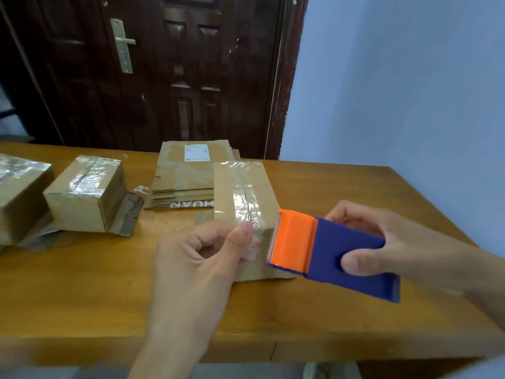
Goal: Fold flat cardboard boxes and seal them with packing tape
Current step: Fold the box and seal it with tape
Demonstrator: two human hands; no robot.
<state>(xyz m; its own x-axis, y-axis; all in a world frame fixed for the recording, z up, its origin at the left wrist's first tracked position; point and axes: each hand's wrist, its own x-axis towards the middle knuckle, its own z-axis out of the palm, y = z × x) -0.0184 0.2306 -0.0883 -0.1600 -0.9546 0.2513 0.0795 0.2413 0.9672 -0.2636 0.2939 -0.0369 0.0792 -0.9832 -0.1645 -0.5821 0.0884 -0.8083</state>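
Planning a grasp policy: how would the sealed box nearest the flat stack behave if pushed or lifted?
The sealed box is probably light for its size; it looks like thin corrugated cardboard. It sits squat on a broad base, so a push should slide it across the table, not tip it. The glossy tape across its top may be slippery to grip.

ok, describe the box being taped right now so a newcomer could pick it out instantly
On the wooden table, look nearest the two hands, right of the stack of flat cartons. The box being taped sits under the orange-and-blue tape dispenser, its clear strip running toward the left hand. Unlike the two sealed boxes far left, it is right in front of the hands.
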